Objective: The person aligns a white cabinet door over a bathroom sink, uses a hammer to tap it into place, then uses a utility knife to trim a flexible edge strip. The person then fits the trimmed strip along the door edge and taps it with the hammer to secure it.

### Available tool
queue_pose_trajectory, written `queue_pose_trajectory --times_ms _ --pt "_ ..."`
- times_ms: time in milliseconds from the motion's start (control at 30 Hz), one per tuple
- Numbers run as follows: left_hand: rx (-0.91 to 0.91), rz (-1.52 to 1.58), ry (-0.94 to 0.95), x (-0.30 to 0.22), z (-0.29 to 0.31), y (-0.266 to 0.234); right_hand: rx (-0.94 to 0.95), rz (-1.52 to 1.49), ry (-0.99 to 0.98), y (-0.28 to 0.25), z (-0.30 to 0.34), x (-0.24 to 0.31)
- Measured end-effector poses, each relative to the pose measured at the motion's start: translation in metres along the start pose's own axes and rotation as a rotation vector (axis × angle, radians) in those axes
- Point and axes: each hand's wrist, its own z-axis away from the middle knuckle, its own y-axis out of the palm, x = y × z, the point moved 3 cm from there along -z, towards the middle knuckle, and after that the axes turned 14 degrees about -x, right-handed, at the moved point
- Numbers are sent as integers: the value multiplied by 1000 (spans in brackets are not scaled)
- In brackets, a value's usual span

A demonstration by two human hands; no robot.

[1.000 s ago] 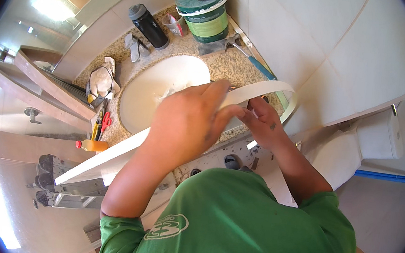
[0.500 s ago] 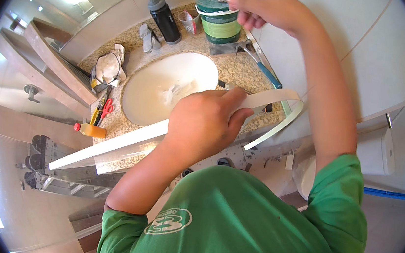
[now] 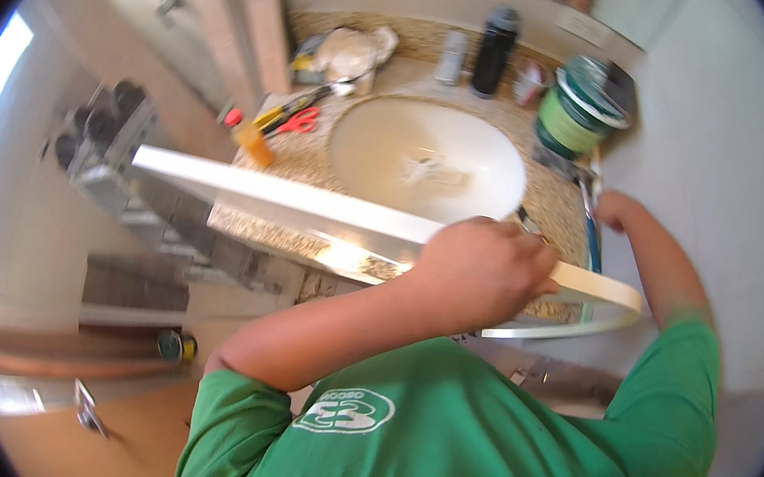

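My left hand (image 3: 487, 277) is closed around a long white flexible strip (image 3: 289, 193), in front of the sink. One length of the strip reaches left past the counter's front edge; the other bends back in a loop on the right. At the counter's right side is my right hand (image 3: 616, 210), close to a hammer (image 3: 591, 231) with a blue handle. Its fingers are blurred and partly hidden, so whether it touches the hammer cannot be made out. The white oval sink (image 3: 363, 148) has pale scraps in its bottom.
A green bucket (image 3: 570, 119) with a dark phone-like object on its lid stands at the back right, beside a black bottle (image 3: 495, 53). Red-handled scissors (image 3: 299, 121) and an orange bottle (image 3: 252, 143) lie at the left. A folded ladder (image 3: 140, 190) is left of the counter.
My right hand has come down from above the bucket to beside the hammer. My left hand still grips the strip. The view has turned left, so the counter appears farther right.
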Motion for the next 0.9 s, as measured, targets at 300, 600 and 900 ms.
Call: queue_pose_trajectory --times_ms 300,600,900 --pt "12 64 -20 11 -4 9 -137 -489 160 37 0 6" --pt "29 76 -28 15 -3 15 -141 -820 337 -29 -2 -24" --pt "324 67 -82 53 4 -29 -544 -818 122 -186 137 16"
